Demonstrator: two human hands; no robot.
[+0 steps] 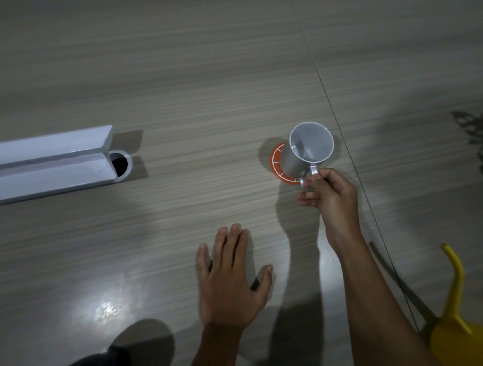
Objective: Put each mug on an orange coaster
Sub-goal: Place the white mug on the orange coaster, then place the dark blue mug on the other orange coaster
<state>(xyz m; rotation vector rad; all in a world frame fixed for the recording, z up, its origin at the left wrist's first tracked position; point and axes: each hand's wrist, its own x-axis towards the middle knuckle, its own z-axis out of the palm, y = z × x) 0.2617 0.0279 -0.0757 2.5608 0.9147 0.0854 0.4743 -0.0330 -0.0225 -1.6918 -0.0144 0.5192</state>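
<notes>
The pale wood-grain worktop [194, 69] fills the view, with a long white open box [41, 166] lying at its left and part of a yellow watering can [466, 323] at the lower right edge. The left hand [229, 284] lies flat on the worktop with its fingers spread, holding nothing, well apart from the mug. The right hand [330, 195] has thumb and fingers pinched shut on the handle of the grey mug [308, 152], which is over the orange coaster [276, 161] and looks tilted; whether its base already rests on the coaster I cannot tell. The coaster shows only as an orange crescent at the mug's left, so the mug seems set toward its right side. The likely fault from here is an off-centre landing: released while tilted or overhanging the rim, the mug could rock, tip, or nudge the light coaster across the smooth surface.
</notes>
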